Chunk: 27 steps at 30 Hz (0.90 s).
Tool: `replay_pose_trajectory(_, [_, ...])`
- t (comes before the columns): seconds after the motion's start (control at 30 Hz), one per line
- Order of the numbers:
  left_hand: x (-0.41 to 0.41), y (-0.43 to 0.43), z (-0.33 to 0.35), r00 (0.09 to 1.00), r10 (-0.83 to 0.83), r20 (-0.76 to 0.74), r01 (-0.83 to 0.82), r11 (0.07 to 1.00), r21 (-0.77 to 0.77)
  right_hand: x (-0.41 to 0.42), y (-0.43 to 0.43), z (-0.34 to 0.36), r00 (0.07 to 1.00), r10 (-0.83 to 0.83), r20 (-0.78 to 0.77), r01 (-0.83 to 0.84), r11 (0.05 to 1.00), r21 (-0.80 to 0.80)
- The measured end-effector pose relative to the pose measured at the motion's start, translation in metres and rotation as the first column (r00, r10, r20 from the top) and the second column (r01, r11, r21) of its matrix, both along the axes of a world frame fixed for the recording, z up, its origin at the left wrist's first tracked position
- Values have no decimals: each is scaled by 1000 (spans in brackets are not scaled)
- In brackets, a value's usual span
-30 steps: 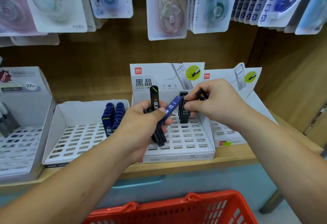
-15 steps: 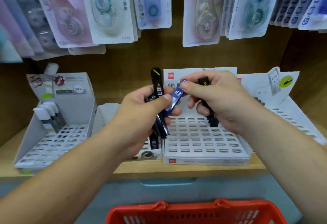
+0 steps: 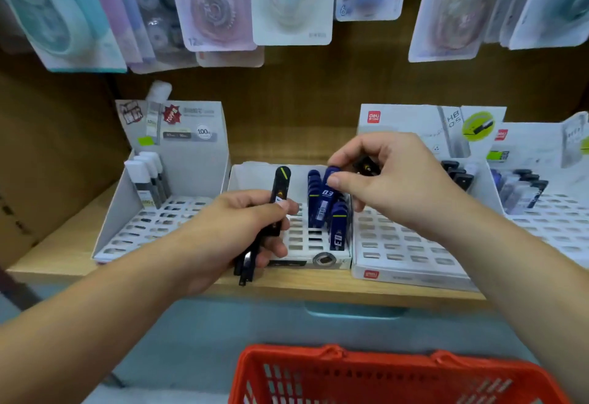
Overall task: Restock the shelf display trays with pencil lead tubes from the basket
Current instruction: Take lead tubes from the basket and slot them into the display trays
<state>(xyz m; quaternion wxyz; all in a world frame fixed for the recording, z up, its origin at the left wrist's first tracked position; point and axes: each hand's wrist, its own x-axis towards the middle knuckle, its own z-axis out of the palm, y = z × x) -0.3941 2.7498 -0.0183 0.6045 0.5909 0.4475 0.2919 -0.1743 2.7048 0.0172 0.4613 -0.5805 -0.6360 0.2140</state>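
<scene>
Blue tube (image 3: 327,194) | right hand (image 3: 392,186) pinches | near tray (image 3: 342,263) right wall

The basket (image 3: 318,357) is cut off below; the right hand (image 3: 395,190) hides most of a black tube (image 3: 366,167).

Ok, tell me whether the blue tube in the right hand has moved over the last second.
Yes. The blue tube has gone left, from over the Deli tray to the neighbouring blue-tube tray, pinched by the right hand.
</scene>
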Motion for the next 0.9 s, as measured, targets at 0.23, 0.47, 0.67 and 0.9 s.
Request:
replay_pose_trajectory(0.23, [-2, 6, -9, 998, -21, -62, 26, 997, 75, -6, 11, -12, 996, 39, 74, -38, 999, -14])
replay_pose_trajectory(0.47, [-3, 8, -15, 999, 41, -14, -39, 991, 130, -4, 14, -13, 991, 51, 124, -52, 999, 5])
replay_pose_trajectory(0.67, [1, 8, -13, 998, 63, 29, -67, 989, 130, -10, 14, -8, 981, 59, 183, -75, 994, 83])
replay_pose_trajectory(0.9, [16, 2, -8, 988, 21, 150, -48, 984, 174, -20, 15, -8, 996, -31, 83, 24, 996, 86])
